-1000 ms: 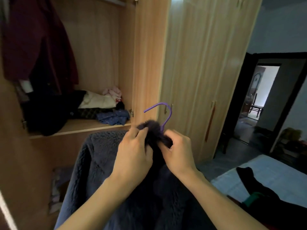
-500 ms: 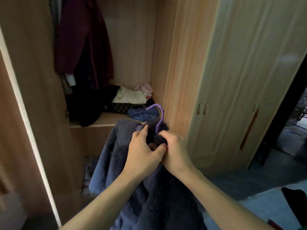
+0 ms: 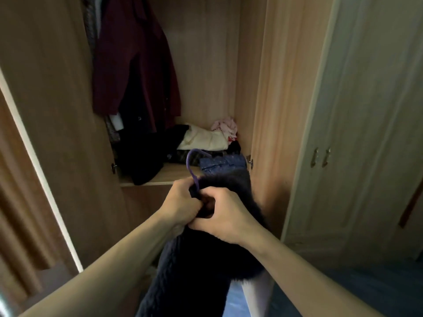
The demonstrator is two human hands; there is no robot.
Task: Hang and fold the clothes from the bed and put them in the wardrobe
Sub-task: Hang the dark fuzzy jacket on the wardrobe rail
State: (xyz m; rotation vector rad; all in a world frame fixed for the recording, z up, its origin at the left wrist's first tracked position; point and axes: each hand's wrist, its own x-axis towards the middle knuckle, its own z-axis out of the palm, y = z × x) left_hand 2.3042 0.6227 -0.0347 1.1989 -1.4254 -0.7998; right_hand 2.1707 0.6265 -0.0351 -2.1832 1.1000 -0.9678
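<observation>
Coat (image 3: 201,259), dark fleece, is hanging from the person's two hands in front of the open wardrobe (image 3: 206,65), its collar bunched round the neck of a purple hanger (image 3: 188,163) whose hook is standing up just above the knuckles. The left hand (image 3: 180,202) is gripping the collar at the foot of the hook, fingers curled and pressed together. The right hand (image 3: 225,213), touching the left, is pinching the fleece with curled fingers. The fingertips are sinking into the pile, so it cannot be told whether either hand is also holding the hanger wire. The body of the coat is dropping straight down between the forearms, in front of the shelf (image 3: 169,176) and apart from it. Inside the wardrobe, a maroon jacket (image 3: 135,65) is hanging at the left, and folded clothes (image 3: 203,140) are lying on the shelf. Judged from this, the person is seating the collar on the hanger, and the hanging itself is not yet done. No rail is showing; it is presumably lying above the top of the view. The next move is calling for one hand to take the hanger by its neck while the other is supporting the coat's weight, and then for the hook to go up into the free space right of the jacket.
</observation>
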